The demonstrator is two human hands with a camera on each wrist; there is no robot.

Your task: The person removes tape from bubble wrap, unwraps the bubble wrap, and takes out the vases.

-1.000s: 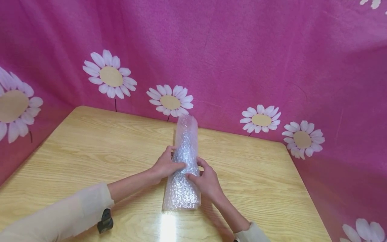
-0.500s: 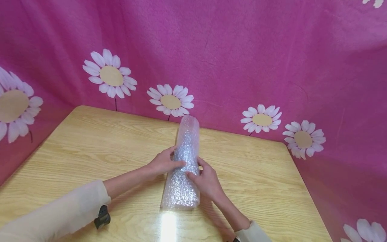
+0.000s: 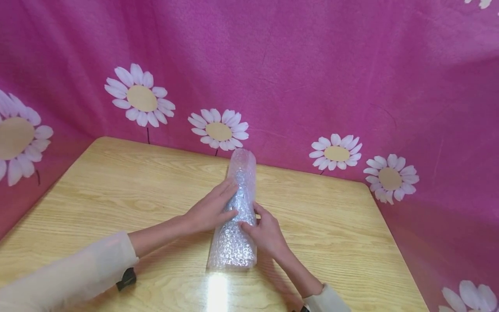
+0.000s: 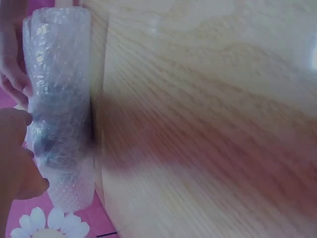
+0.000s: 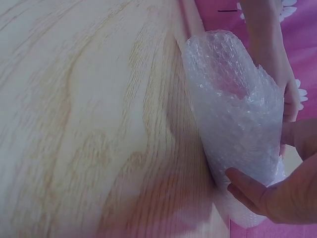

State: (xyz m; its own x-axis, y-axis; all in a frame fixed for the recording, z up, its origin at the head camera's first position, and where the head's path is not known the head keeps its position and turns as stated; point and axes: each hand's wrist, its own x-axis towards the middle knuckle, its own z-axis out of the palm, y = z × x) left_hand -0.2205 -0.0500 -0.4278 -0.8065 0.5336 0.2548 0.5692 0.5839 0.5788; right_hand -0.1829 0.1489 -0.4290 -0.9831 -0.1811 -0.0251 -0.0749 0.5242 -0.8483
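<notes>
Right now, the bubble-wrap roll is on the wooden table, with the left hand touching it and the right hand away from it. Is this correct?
Not quite: the right hand is not away. The head view shows its thumb and fingers on the bubble-wrap roll too. The roll is on the wooden table, with the left hand touching it.

Glossy, bumpy plastic bubble wrap (image 3: 235, 249)

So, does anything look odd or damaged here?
Nothing looks spilled. Only the clear, tube-shaped bubble-wrap roll stands out slightly: in the right-wrist view its open end has an uneven, jagged edge, though I can't tell whether it's torn.
</notes>
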